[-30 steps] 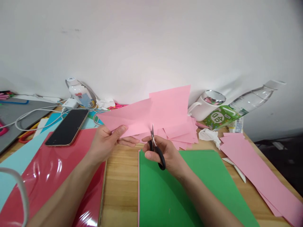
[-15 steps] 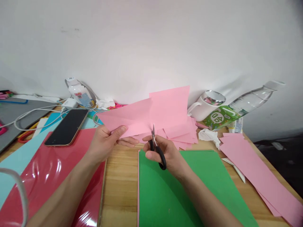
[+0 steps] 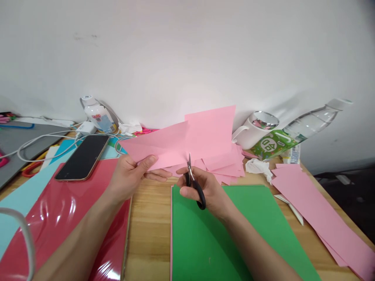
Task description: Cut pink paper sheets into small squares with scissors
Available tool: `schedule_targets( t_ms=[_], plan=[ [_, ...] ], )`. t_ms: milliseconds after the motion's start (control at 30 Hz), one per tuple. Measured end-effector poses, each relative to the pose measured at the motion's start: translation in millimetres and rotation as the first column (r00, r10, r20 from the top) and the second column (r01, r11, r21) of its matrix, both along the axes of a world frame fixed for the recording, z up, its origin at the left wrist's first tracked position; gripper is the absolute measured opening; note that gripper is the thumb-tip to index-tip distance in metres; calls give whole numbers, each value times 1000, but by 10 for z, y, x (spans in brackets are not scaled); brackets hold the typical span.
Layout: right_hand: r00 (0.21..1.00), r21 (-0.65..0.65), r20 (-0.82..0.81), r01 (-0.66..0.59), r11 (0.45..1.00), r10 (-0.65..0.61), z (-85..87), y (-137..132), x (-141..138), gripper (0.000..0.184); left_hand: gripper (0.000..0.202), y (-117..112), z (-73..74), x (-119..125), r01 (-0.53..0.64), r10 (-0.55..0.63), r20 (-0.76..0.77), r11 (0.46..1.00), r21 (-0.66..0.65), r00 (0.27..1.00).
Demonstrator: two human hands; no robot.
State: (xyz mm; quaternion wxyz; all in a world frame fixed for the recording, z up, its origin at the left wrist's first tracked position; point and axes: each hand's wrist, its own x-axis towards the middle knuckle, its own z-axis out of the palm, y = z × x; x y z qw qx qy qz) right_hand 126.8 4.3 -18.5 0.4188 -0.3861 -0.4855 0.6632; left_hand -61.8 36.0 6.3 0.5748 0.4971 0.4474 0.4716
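My left hand (image 3: pixel 137 171) pinches the lower left part of a pink sheet of paper (image 3: pixel 209 132), thumb on top and fingers beneath. The sheet is held up above the table and parted along a line near its middle, its right part standing higher than its left. My right hand (image 3: pixel 205 189) is closed on black-handled scissors (image 3: pixel 200 195). Their blades point away from me at the sheet's lower edge, below the parted line, and look nearly together. Under and behind the sheet lies a pile of pink paper pieces (image 3: pixel 225 162).
Green paper (image 3: pixel 234 234) lies below my right arm, a red plastic-wrapped pack (image 3: pixel 64 210) and phone (image 3: pixel 83 158) at left. A white mug (image 3: pixel 252 134), green packet (image 3: pixel 269 146) and tilted clear bottle (image 3: pixel 313 121) stand by the wall. Pink strips (image 3: pixel 319 210) lie right.
Hardly anything differs. The right part of the pink sheet has shifted very slightly up and right; both hands and the scissors stay almost where they were.
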Motion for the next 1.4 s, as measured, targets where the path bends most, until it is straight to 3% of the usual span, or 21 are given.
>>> schedule_targets(
  t_ms=[267, 1400],
  plan=[
    [1000, -24, 16, 15, 1000, -15, -2, -6, 5, 41, 19, 0, -25, -15, -57, 57, 0, 998, -3, 998],
    [1000, -12, 24, 3, 1000, -3, 5, -2, 2, 41, 25, -6, -10, -1, 3, -3, -17, 1000, 6, 1000]
  ],
)
